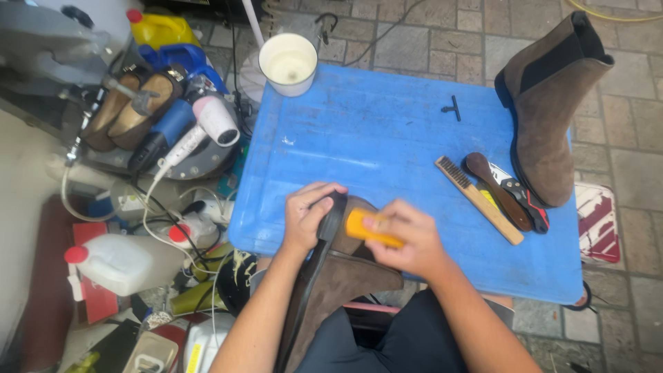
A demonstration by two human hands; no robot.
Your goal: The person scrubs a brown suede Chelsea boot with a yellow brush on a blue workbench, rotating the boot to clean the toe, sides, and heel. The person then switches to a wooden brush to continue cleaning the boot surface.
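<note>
A brown suede boot [331, 287] rests on my lap with its toe against the blue table [387, 124]. My left hand [307, 214] grips the boot's toe and sole edge. My right hand [404, 238] presses a small orange block [366, 228] onto the suede. The matching brown boot [549, 97] lies on its side at the table's right edge. Beside it lie a wooden-handled wire brush [476, 199], a dark wooden brush [494, 186] and a red-and-black knife [528, 200].
A white cup [288, 63] stands at the table's back left corner; a small black T-shaped piece [452, 107] lies near the back. Left of the table sit a hair dryer [207, 128], a blue heat gun [162, 135], jugs [117, 262] and cables. Paving stones [621, 138] surround everything.
</note>
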